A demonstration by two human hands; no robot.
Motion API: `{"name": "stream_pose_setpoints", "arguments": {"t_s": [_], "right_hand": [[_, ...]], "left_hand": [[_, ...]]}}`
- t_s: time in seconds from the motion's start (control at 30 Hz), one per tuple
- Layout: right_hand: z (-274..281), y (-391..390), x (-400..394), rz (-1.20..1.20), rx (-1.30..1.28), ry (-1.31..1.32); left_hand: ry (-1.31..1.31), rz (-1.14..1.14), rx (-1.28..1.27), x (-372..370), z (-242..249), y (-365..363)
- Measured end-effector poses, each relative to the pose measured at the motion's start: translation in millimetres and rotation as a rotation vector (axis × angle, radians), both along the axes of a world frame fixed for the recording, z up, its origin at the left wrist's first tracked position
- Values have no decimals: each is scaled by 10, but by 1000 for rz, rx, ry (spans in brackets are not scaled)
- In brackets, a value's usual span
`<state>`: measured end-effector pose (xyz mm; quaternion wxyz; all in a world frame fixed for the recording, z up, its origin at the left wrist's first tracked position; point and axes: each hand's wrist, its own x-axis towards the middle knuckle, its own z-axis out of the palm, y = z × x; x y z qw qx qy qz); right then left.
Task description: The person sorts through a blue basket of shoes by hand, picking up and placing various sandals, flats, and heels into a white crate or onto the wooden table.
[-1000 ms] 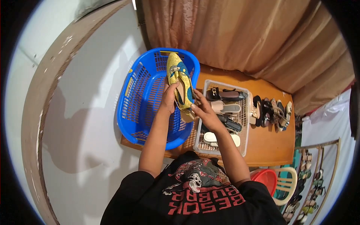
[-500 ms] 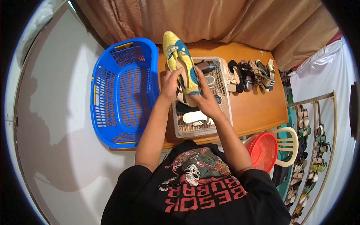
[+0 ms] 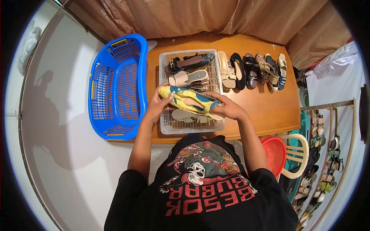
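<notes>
A yellow and blue patterned pair of shoes (image 3: 189,99) lies sideways between my two hands, above a clear plastic basket (image 3: 165,130). My left hand (image 3: 157,106) grips the toe end, with the thumb on top. Around the heel end my right hand (image 3: 229,107) is closed. Inside the basket, a black shoe (image 3: 192,62) and a beige slide (image 3: 189,77) lie beyond the held pair. Pale footwear (image 3: 190,116) shows partly beneath it; the rest there is hidden.
A blue laundry basket (image 3: 143,92) stands at the table's left. Several sandals and shoes (image 3: 251,71) line the orange table (image 3: 266,111) right of the clear basket. A red basket (image 3: 273,154) rests on a cream chair (image 3: 296,158). Farther right stands a shoe rack (image 3: 327,169).
Both hands have lowered the shoes toward me and turned them from toe-up to sideways, with the toe at the left. The black shoe and beige slide in the basket are more exposed.
</notes>
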<state>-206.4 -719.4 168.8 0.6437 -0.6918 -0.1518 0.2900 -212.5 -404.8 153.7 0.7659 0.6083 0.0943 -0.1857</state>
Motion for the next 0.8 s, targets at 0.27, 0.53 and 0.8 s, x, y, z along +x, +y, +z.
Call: {"name": "stream_pose_setpoints", "arguments": {"t_s": [0.27,0.53,0.8], "right_hand": [[-417,-44,153,307,-159,186],[-780,-67,229,529,-242,-38],[-656,70,129,594,-437,4]], "left_hand": [[114,330,323,-506,-384,-271],[-8,256,447,-886,-1141,-140],[34,-200,1102,-813,-828,-386]]}}
